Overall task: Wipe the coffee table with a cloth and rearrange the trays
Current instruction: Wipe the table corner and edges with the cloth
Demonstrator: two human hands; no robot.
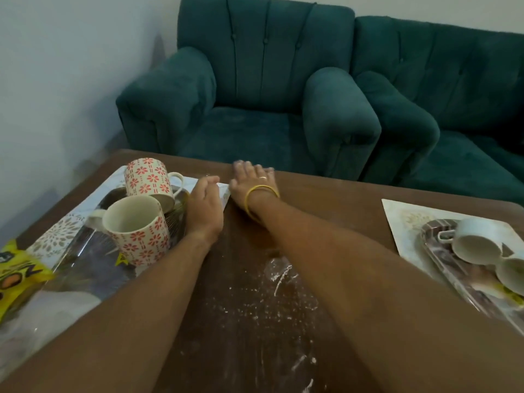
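The brown coffee table [326,211] carries white powder and crumbs [255,302] down its middle. On its left lies a white patterned tray [56,234] holding two red-flowered mugs, one upright [139,231] and one tipped behind it [147,177]. My left hand [204,205] curls over that tray's far right edge near its corner. My right hand [252,182], with gold bangles on the wrist, lies flat on the table beside that corner, its fingers spread toward the far edge. A second patterned tray [402,219] lies at the right. No cloth is in view.
Two white cups [476,242] [510,276] lie on the right tray. A yellow snack packet [17,273] rests at the left tray's near end. A teal armchair [249,109] and a teal sofa [453,95] stand just beyond the table's far edge.
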